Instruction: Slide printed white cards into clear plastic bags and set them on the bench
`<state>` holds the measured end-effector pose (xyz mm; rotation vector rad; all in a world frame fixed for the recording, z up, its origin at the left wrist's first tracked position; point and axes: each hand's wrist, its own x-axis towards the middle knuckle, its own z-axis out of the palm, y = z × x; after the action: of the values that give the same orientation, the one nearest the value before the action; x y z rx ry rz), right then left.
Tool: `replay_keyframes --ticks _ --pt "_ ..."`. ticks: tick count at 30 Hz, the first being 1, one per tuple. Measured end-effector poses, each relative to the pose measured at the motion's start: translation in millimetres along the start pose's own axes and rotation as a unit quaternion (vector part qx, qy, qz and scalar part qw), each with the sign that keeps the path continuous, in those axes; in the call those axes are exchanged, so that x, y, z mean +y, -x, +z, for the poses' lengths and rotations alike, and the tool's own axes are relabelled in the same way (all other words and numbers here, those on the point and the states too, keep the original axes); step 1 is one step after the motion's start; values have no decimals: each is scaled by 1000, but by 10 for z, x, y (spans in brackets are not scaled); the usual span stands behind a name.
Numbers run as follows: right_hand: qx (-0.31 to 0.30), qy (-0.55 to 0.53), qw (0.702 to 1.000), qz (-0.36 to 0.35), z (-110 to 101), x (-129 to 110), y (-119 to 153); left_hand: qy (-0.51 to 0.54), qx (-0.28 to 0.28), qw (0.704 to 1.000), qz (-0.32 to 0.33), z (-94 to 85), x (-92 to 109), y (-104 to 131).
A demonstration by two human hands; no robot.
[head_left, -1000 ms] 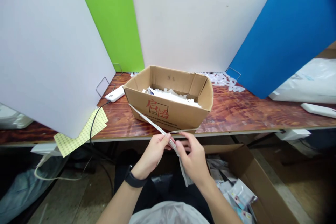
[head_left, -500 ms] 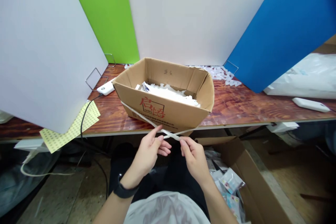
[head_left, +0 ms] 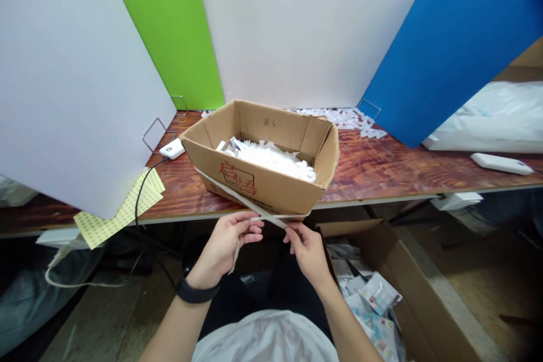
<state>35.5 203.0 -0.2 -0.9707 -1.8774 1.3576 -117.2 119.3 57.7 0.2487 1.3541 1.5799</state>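
An open cardboard box [head_left: 271, 184] with red lettering sits tilted at the table's front edge, holding a heap of white plastic pieces [head_left: 271, 159]. A flat whitish strap [head_left: 231, 192] runs round the box, and its two ends cross in front of it. My left hand [head_left: 233, 240] is closed on one end, whose loose tail hangs below the fingers. My right hand [head_left: 303, 240] pinches the other end under the box's lower right side. Both ends look taut.
White pieces [head_left: 350, 119] lie along the back of the wooden table [head_left: 390, 169]. Yellow dotted sheets [head_left: 121, 209] and a white device [head_left: 172, 149] with a black cable are at left. Below right stands a large carton [head_left: 424, 294] with packaged items. Upright panels [head_left: 314, 28] line the back.
My left hand has moved left and closed on a strap end, pulling it out from the crossing. The right hand keeps its pinch. The view has shifted slightly.
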Motion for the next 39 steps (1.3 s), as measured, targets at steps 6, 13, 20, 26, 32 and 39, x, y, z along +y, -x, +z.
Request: replay_keyframes --ticks 6,13,20,26,32,39 --pt "-5 -2 1000 3 69 58 60 84 50 995 17 126 -137 -104" --pt "54 -1 996 75 132 34 58 111 8 994 10 168 -134 -38" --pt "77 -66 990 94 233 -115 -39 25 -74 996 -31 304 -251 14" --pt "46 -222 971 76 365 -209 -104 -34 -134 990 -3 241 -279 36" --pt "11 -426 902 74 278 -320 43 -46 -119 986 104 232 -292 2" --pt "-3 -536 840 83 180 -416 115 -1 -99 977 189 220 -400 -60"
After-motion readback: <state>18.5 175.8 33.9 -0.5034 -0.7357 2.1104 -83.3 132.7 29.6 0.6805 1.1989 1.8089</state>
